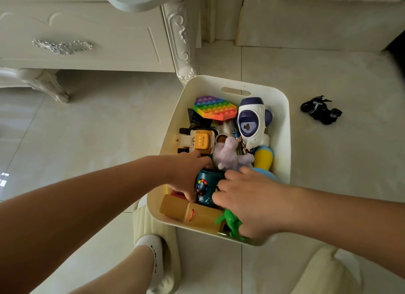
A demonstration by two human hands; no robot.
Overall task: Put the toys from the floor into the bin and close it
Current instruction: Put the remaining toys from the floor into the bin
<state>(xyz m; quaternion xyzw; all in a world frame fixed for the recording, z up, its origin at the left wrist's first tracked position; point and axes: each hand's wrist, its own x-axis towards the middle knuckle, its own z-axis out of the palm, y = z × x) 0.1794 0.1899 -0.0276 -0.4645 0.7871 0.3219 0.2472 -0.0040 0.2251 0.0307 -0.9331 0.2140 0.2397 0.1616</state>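
A cream plastic bin [282,127] stands on the floor, open and full of toys. Inside lie a rainbow pop toy [215,107], a white and navy rocket [252,122], a yellow toy truck [197,141], a purple plush [230,154] and a tan cylinder [192,213]. My left hand [186,175] and my right hand [245,197] both grip a dark teal toy [207,188] with coloured beads, low in the bin's near half. A green figure [231,224] lies under my right hand. A black toy motorcycle [321,110] sits on the floor right of the bin. No lid shows.
A white ornate cabinet [87,35] with carved legs stands at the back left, one leg [186,59] touching the bin's far corner. My foot in a white sock [153,260] and cream slipper is near the bin's front left. Pale tiled floor [328,166] surrounds everything.
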